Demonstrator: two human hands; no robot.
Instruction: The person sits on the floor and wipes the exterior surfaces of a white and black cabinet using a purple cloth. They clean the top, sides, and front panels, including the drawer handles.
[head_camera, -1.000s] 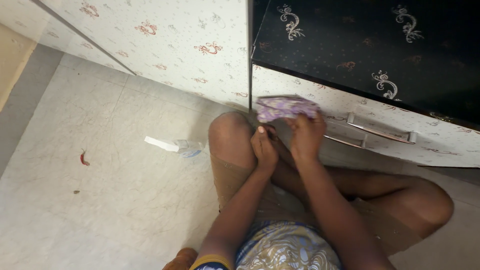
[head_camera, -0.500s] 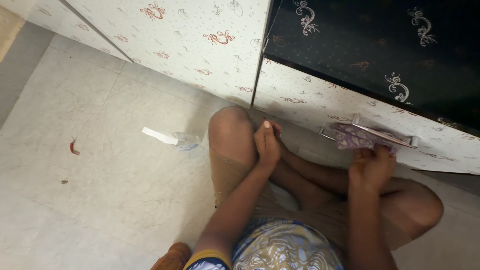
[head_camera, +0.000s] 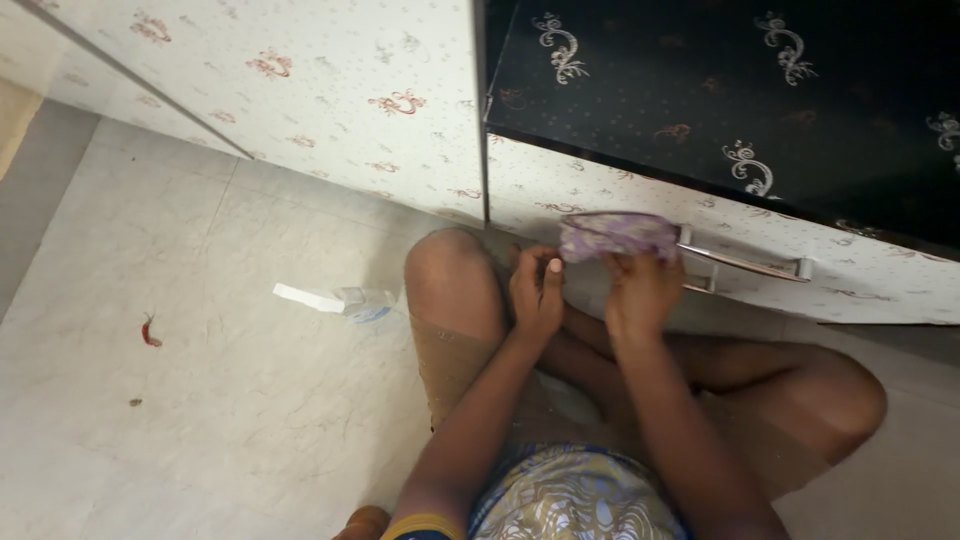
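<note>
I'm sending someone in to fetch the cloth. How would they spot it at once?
Look at the white patterned drawer front under the black cabinet panel. At the left end of its metal handle, the right hand presses a crumpled purple-and-white patterned cloth against the drawer. It is the only purple thing there.

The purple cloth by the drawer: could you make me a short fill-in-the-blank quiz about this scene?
1. The right hand presses a purple cloth against the ____ front.
2. The left hand holds ____.
3. The spray bottle lies on the ____.
4. A small red ____ lies left of the bottle.

Missing words: drawer; nothing; floor; chilli
</note>
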